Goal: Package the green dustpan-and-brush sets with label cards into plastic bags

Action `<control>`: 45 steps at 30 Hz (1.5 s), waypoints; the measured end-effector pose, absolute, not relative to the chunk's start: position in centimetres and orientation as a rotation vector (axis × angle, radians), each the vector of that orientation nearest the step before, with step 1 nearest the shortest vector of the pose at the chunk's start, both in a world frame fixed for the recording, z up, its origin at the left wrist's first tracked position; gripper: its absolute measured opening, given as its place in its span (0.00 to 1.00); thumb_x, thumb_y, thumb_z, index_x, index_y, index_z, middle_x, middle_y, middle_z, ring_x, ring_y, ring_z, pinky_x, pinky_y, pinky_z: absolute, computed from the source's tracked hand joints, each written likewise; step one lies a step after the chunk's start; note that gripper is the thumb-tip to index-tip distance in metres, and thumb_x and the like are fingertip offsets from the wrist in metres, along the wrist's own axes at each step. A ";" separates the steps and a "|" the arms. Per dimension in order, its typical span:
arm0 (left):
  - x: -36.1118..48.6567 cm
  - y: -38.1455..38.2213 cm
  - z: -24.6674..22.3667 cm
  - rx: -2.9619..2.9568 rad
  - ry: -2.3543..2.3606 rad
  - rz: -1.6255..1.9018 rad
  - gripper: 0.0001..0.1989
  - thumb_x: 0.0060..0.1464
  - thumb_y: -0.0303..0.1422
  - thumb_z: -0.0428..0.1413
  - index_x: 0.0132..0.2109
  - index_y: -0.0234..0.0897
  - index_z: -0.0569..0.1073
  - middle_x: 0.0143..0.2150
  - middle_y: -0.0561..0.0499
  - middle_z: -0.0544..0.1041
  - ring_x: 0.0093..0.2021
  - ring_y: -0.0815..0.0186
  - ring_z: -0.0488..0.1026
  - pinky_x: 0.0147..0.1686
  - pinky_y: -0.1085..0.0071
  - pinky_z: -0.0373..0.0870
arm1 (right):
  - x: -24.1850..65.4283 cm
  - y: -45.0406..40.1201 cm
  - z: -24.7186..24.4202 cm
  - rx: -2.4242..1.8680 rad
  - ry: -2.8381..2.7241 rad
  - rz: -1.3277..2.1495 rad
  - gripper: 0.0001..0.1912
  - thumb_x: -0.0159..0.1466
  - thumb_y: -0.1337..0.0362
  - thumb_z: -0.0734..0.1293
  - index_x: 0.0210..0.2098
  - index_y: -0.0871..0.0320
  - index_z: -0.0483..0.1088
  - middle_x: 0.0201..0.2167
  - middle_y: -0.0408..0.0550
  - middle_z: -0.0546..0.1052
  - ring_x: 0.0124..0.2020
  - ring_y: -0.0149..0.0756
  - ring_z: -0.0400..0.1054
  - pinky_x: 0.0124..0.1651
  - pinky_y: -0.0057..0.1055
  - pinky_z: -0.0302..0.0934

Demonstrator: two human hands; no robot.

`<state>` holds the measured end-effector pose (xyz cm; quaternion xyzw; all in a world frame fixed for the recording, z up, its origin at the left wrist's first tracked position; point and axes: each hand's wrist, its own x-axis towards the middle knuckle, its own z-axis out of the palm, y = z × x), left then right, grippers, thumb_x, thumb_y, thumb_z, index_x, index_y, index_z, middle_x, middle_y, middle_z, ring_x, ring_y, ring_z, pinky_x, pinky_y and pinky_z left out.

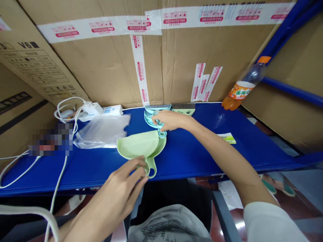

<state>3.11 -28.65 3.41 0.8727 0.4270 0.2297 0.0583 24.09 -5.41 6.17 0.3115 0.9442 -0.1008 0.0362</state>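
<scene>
Two light green dustpans (pixel 137 145) lie overlapping near the front of the blue table, their handles toward me. My left hand (pixel 126 181) has its fingers closed on the upper one's handle; the lower handle, with a ring-shaped end, shows beside it. Farther back is a group of light blue dustpans (pixel 148 120), partly covered by my right hand (pixel 169 120), which grips near their handles. How many are there I cannot tell. Behind them, along the cardboard wall, lie a blue brush (pixel 157 107) and a green brush (pixel 187 111), bristles facing away.
Clear plastic bags (pixel 103 131) and a white power strip (pixel 112 110) with cables are at the left. An orange drink bottle (pixel 243 87) leans at the back right. A green-and-white card (pixel 227 138) lies right of my forearm. Large cardboard boxes (pixel 101 64) wall the back.
</scene>
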 end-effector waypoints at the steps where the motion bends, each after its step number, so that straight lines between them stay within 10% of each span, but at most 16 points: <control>1: 3.2 -28.9 3.5 2.652 1.283 0.702 0.14 0.76 0.30 0.48 0.46 0.41 0.78 0.54 0.42 0.83 0.59 0.57 0.84 0.52 0.68 0.84 | 24.1 -5.6 6.1 0.982 2.869 -0.328 0.17 0.61 0.68 0.78 0.48 0.54 0.74 0.46 0.50 0.79 0.39 0.43 0.75 0.42 0.33 0.61; 6: 3.0 -29.4 3.3 2.661 1.283 0.651 0.14 0.76 0.29 0.47 0.45 0.42 0.77 0.56 0.42 0.83 0.56 0.57 0.86 0.49 0.70 0.85 | 23.5 -7.2 5.9 1.170 2.653 -0.272 0.42 0.53 0.59 0.86 0.63 0.54 0.71 0.67 0.64 0.67 0.38 0.44 0.77 0.43 0.37 0.65; 13: 3.2 -29.1 3.6 2.595 1.235 0.616 0.14 0.76 0.29 0.46 0.44 0.42 0.76 0.56 0.43 0.83 0.58 0.58 0.85 0.54 0.68 0.84 | 23.9 -6.8 6.6 1.126 2.770 -0.195 0.23 0.61 0.69 0.78 0.55 0.57 0.76 0.62 0.62 0.70 0.42 0.46 0.76 0.44 0.38 0.66; 22: 4.2 -26.8 1.0 2.531 1.267 0.574 0.13 0.76 0.29 0.48 0.43 0.40 0.75 0.59 0.41 0.81 0.59 0.53 0.84 0.51 0.61 0.85 | 24.0 -5.6 4.9 1.387 2.959 -0.032 0.46 0.58 0.73 0.78 0.70 0.56 0.56 0.66 0.67 0.64 0.44 0.51 0.80 0.47 0.43 0.71; 27: 4.1 -28.2 -0.1 2.664 1.444 0.527 0.08 0.73 0.35 0.56 0.44 0.39 0.77 0.64 0.38 0.78 0.74 0.37 0.68 0.56 0.42 0.85 | 23.9 -5.4 4.7 1.391 2.968 -0.083 0.53 0.57 0.69 0.83 0.72 0.57 0.53 0.67 0.69 0.65 0.48 0.57 0.81 0.50 0.45 0.72; 34: 4.5 -29.4 -0.1 2.792 1.547 0.396 0.09 0.71 0.38 0.60 0.46 0.37 0.81 0.66 0.35 0.76 0.71 0.36 0.70 0.36 0.54 0.90 | 23.7 -4.6 4.2 1.380 2.899 -0.132 0.37 0.61 0.65 0.81 0.65 0.63 0.65 0.61 0.68 0.73 0.55 0.58 0.77 0.50 0.41 0.69; 45: 4.2 -26.4 -0.4 2.683 1.450 0.679 0.11 0.72 0.28 0.57 0.40 0.35 0.83 0.60 0.37 0.79 0.66 0.44 0.73 0.54 0.49 0.86 | 24.4 -3.5 5.0 1.243 2.984 -0.301 0.14 0.68 0.54 0.77 0.36 0.57 0.75 0.37 0.51 0.79 0.58 0.52 0.68 0.51 0.34 0.60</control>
